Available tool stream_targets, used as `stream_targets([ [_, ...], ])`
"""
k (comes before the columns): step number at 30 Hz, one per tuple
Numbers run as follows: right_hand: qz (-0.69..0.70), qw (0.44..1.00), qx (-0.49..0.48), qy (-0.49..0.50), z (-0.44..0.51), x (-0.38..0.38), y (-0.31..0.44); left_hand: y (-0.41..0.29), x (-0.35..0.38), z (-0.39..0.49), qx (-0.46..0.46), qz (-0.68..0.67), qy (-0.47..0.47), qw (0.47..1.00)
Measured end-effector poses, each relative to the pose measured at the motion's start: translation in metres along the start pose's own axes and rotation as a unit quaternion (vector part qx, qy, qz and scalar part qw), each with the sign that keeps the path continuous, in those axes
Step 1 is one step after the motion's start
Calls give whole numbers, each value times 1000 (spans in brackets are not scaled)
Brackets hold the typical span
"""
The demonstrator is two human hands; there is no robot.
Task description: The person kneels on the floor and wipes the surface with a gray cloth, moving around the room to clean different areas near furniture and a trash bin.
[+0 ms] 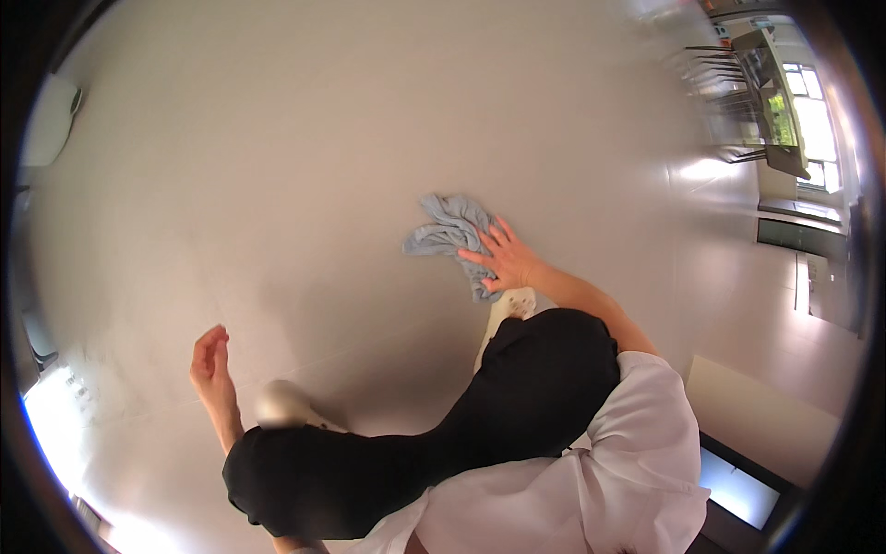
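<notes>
A crumpled grey-blue cloth (pixel 450 228) lies on the smooth grey-beige floor (pixel 311 173). My right hand (pixel 509 260) rests palm down on the cloth's right side, fingers spread over its folds. Just below that hand is a pale shoe (pixel 516 302) with holes in its upper, partly behind my knee. My left hand (pixel 213 363) hangs in the air beyond my left knee, fingers loosely curled, with nothing seen in it. Beside it, the other pale shoe (pixel 280 404) looks blurred. I am squatting in black trousers (pixel 540 388).
A table (pixel 785 104) with several dark chairs (pixel 754 62) stands by a window at the upper right. A white rounded object (pixel 52 121) is at the left rim. At lower right, a pale panel (pixel 754 415) sits near a dark-framed bright surface (pixel 737 488).
</notes>
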State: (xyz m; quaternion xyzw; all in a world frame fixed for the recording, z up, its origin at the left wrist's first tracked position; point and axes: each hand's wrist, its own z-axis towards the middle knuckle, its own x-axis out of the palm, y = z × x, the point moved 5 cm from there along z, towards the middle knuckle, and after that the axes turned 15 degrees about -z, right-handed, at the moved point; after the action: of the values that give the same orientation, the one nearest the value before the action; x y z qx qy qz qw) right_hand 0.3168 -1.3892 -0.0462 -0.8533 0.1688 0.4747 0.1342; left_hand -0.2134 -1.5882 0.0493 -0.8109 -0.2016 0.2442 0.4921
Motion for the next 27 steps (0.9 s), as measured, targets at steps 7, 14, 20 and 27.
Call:
stream_targets([
  [7, 57, 986, -46, -147, 50, -13, 101, 34, -105, -54, -93, 113, 48, 988],
  [14, 4, 994, -22, -105, 42, -46, 18, 41, -187, -75, -135, 158, 94, 974],
  [20, 9, 992, -4, -125, 42, -30, 30, 56, -235, -60, -145, 183, 28, 972],
  [27, 64, 945, -123, -296, 193, -111, 229, 92, -272, -70, -128, 169, 10, 977],
])
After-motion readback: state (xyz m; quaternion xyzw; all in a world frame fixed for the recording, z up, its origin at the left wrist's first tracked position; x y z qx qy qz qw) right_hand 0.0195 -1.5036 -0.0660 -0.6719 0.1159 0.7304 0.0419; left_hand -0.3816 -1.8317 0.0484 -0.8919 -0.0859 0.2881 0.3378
